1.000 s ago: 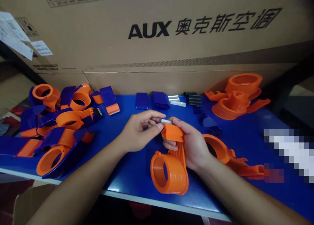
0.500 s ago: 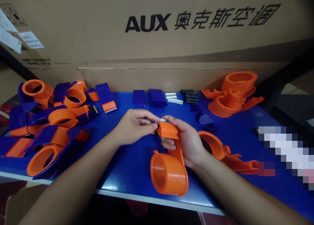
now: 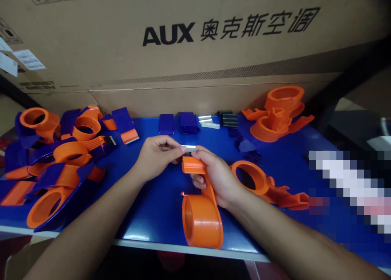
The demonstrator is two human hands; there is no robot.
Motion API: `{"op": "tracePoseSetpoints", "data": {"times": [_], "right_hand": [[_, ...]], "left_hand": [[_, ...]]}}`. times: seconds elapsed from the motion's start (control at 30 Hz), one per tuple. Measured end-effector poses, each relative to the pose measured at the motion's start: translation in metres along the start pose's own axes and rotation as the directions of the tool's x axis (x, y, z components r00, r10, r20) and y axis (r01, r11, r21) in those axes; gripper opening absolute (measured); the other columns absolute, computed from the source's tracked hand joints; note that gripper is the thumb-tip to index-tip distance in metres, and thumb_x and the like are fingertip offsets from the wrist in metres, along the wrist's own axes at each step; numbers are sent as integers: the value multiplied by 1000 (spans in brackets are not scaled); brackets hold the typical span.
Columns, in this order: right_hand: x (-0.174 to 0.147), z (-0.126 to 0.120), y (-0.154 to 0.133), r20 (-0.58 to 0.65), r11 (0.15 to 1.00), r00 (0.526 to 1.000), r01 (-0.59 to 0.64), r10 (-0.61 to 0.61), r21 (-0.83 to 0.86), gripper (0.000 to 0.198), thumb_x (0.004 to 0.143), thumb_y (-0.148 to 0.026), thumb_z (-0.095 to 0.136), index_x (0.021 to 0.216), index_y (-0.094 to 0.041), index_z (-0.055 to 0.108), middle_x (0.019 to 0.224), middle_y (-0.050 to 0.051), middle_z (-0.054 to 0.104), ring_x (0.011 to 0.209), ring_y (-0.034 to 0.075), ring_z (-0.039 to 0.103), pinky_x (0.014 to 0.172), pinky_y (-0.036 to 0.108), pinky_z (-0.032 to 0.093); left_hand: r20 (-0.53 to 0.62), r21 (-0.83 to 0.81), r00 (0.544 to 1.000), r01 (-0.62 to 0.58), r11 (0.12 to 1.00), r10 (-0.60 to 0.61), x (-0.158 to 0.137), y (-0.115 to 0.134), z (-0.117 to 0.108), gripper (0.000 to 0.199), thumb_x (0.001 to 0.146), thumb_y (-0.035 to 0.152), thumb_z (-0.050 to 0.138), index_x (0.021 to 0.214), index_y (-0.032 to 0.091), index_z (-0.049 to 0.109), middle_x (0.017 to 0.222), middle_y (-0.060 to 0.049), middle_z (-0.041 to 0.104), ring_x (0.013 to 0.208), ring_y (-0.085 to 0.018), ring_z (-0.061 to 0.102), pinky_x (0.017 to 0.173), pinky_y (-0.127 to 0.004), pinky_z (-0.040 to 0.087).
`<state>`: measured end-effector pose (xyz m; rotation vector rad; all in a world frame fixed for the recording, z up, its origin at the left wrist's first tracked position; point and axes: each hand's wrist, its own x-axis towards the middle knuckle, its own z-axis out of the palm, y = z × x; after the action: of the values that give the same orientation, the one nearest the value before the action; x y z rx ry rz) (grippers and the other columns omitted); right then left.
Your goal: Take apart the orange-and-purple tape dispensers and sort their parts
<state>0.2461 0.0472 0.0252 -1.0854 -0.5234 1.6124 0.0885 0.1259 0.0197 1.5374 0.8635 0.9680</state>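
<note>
My right hand (image 3: 218, 176) is wrapped round the handle of an orange tape dispenser frame (image 3: 203, 221), its ring hanging down above the blue tabletop. Just over the frame's upper end, a silvery metal blade strip (image 3: 188, 148) with something dark beneath it spans the gap between my hands. My left hand (image 3: 160, 153) pinches the strip's left end between thumb and fingers. At its right end, my right thumb and forefinger touch it too. The fingers of my right hand behind the frame are partly hidden.
Tape dispensers with blue covers (image 3: 73, 153) are heaped at the left. Along the back lie blue covers (image 3: 166, 124), metal strips (image 3: 210, 125) and black pieces (image 3: 229, 120). Orange frames (image 3: 276, 121) stand at the right; another frame (image 3: 250, 176) lies nearer. A large carton (image 3: 183, 68) stands behind.
The blade strip has come up off the frame's end and now shows between both hands. My view has shifted slightly right.
</note>
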Motion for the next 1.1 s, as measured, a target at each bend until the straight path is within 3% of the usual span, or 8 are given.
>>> {"op": "tracePoseSetpoints", "data": {"times": [0.2,0.37,0.47,0.57,0.63,0.9,1.0,1.1], "right_hand": [[2,1,3,-79,997,995,50,-56,-65,18,82,-31,57,98,-24,59,56,-7,48,38,7,36,37,17,21],[3,-1,4,-119,995,989,84,-90,-57,17,81,-32,56,95,-24,59,55,-8,46,36,7,35,36,18,21],[3,-2,2,-141,994,984,99,-104,-42,18,79,-32,56,95,-24,58,55,-8,45,36,7,35,36,18,20],[4,-2,2,-161,994,981,101,-106,-40,18,79,-31,55,95,-24,58,55,-9,44,36,7,36,36,18,20],[4,-3,2,-165,994,980,103,-108,-40,18,79,-31,54,95,-25,58,55,-9,44,36,7,35,36,18,20],[3,-3,3,-174,994,979,101,-105,-35,17,79,-32,54,94,-24,57,55,-9,43,37,7,35,36,19,20],[2,-3,2,-175,994,979,104,-108,-35,18,79,-32,55,95,-24,57,55,-9,43,37,7,35,36,18,21],[2,-3,2,-176,993,977,111,-116,-36,17,79,-31,55,94,-24,57,54,-9,44,36,7,35,36,18,21]], "left_hand": [[-209,0,977,-55,999,53,15,5,-2,31,71,34,86,78,18,61,65,2,68,55,-11,64,54,-22,54],[30,237,996,-87,967,83,63,24,26,30,77,24,80,105,20,71,78,2,73,67,-11,66,67,-23,53],[151,553,989,-87,829,3,102,32,55,18,80,28,79,97,22,78,87,-2,77,77,-15,68,75,-27,53],[101,789,989,-11,614,-112,131,34,81,17,77,35,82,93,29,80,94,-1,79,86,-19,71,79,-30,52],[65,839,988,22,544,-141,143,34,95,18,74,36,84,91,31,81,96,-3,79,92,-22,72,82,-33,52],[-13,930,985,74,360,-169,153,30,116,30,68,36,87,95,23,81,103,-15,78,103,-32,72,88,-41,54],[1,938,992,43,344,-127,149,36,112,38,76,44,80,107,23,79,115,-16,76,111,-33,69,93,-42,54],[58,915,998,-46,401,-19,133,46,96,39,86,51,68,112,23,78,117,-13,76,113,-31,69,95,-41,53]]}}
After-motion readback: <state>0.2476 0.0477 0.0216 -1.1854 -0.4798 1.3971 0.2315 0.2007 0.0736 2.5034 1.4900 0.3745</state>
